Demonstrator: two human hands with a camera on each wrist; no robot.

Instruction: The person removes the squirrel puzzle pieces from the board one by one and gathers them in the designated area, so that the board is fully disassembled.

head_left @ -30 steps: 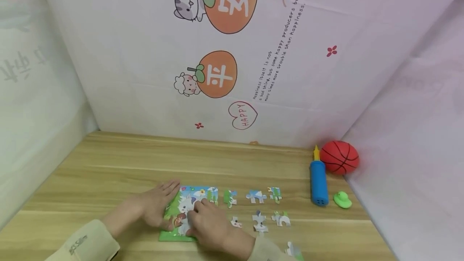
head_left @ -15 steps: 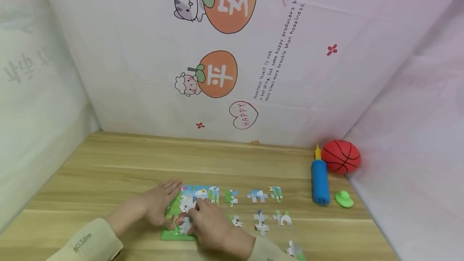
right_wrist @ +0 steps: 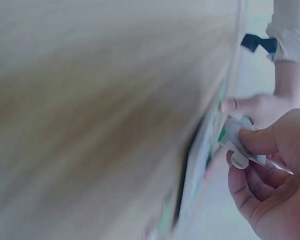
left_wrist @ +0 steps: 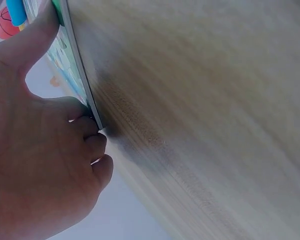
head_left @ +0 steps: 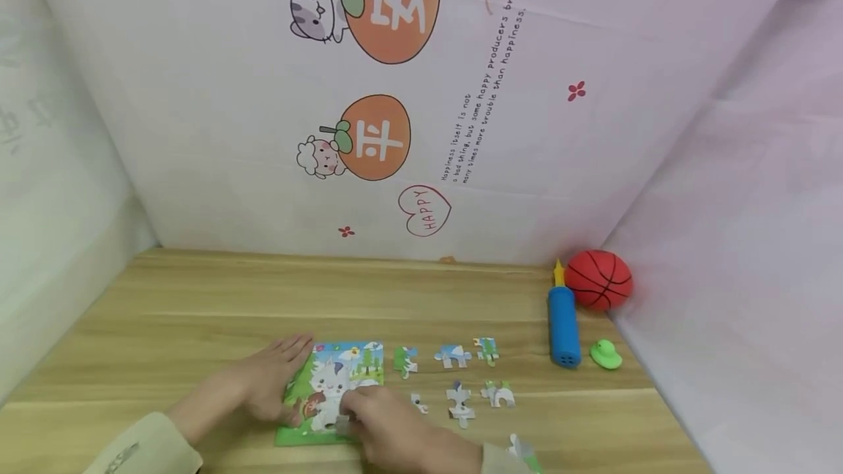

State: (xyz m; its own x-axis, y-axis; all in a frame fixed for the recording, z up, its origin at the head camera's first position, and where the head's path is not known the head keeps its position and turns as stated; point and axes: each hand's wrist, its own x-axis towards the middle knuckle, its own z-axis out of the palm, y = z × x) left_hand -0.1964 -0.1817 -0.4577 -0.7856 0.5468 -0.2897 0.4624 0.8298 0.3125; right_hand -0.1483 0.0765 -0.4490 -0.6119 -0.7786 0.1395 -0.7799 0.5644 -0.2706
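Left hand (head_left: 273,379) lies flat, steadying the puzzle board (head_left: 329,390) on the table (head_left: 197,306); my right hand (head_left: 385,426) pinches one piece (right_wrist: 237,142) over its near edge. Most looks filled; several loose pieces (head_left: 461,379) wait beside it.

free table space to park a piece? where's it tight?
Bare wooden table spans the left and back, from the puzzle board to the printed backdrop. Crowded right of the board: loose jigsaw pieces, then blue pump, red ball, green toy.
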